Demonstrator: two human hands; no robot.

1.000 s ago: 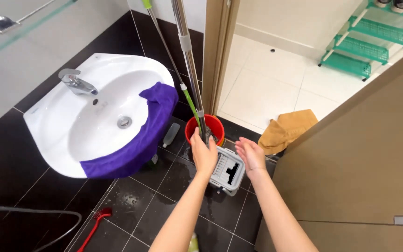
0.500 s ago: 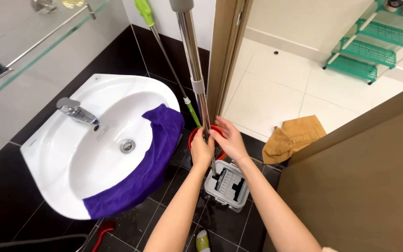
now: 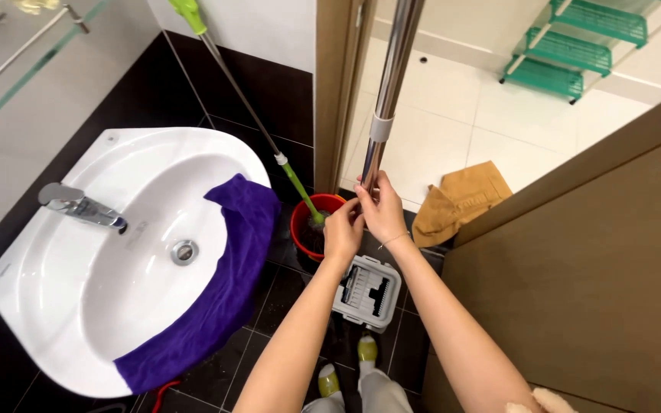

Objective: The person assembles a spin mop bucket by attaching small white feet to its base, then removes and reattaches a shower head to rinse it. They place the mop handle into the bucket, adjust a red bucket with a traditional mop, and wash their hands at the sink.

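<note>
Both my hands grip a shiny metal mop pole (image 3: 389,84) that stands upright in front of the door frame. My left hand (image 3: 343,230) wraps the pole just below my right hand (image 3: 382,208). Under them on the dark tiled floor sits a grey and white mop wringer bucket (image 3: 366,293). A red bucket (image 3: 309,225) stands just behind it, with a second mop on a green and metal handle (image 3: 248,107) leaning in it against the wall.
A white washbasin (image 3: 101,260) with a chrome tap (image 3: 78,205) fills the left, a purple cloth (image 3: 216,283) draped over its rim. A tan cloth (image 3: 460,200) lies at the doorway. The brown door (image 3: 598,268) stands at the right; green racks (image 3: 575,46) beyond.
My right hand has come from beside the wringer bucket up onto the pole, joining my left. Both hands have slid higher along it, and my view has moved closer.
</note>
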